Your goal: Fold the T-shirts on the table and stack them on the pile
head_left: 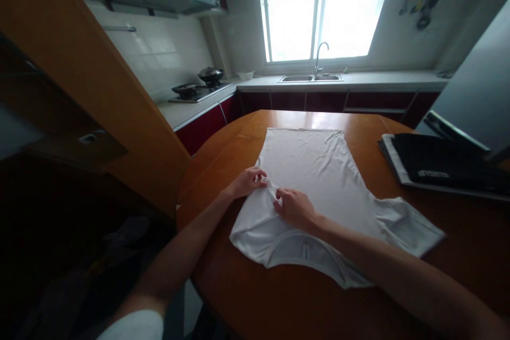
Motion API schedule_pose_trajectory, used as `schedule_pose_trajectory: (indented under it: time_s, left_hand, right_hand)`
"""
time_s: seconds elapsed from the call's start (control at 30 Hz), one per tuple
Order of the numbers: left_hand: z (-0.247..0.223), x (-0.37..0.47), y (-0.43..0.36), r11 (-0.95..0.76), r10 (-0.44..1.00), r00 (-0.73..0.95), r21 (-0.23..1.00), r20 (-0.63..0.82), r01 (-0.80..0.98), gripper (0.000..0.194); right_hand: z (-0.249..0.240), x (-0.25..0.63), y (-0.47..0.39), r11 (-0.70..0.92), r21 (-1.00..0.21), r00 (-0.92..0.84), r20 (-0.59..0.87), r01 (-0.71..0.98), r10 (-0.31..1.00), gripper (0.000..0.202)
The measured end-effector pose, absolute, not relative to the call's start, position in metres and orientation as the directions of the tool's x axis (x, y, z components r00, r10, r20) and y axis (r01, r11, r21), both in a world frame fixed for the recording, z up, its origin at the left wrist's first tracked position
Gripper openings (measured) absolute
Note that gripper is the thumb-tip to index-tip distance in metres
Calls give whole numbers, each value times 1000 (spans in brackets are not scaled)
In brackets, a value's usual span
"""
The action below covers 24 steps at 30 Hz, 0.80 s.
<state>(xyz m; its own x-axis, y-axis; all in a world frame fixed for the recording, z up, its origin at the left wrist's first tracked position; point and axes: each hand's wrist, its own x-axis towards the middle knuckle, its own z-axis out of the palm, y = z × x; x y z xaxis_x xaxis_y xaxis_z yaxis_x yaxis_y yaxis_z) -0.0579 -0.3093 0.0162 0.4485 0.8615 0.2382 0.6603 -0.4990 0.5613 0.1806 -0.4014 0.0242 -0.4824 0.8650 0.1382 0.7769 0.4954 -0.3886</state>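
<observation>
A white T-shirt lies spread on the brown wooden table, its neckline toward me and its hem at the far side. My left hand is at the shirt's left edge, fingers curled and closed on the fabric. Just to its right, my right hand pinches the cloth near the left shoulder, and small folds run between the two hands. The left sleeve appears tucked or folded in; how exactly, I cannot tell. On the right the other sleeve sticks out flat toward the table's side.
A pile of folded dark and white clothes lies at the table's right. Beyond the table are a counter with a sink, a stove with pans and a window. An orange wooden panel stands at left.
</observation>
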Motion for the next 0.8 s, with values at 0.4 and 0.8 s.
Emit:
schedule_pose_trajectory:
  time_s: [0.4,0.8]
  left_hand:
    - [49,-92,-324,-318,862,496,647,-107,693,43]
    - [51,-93,-324,-369,884,468,649,24,665,35]
  right_hand:
    - [36,177,-411,536,-329,-532,113,777,839,24]
    - [39,184,-411,697,-255,-699,99,670,708,18]
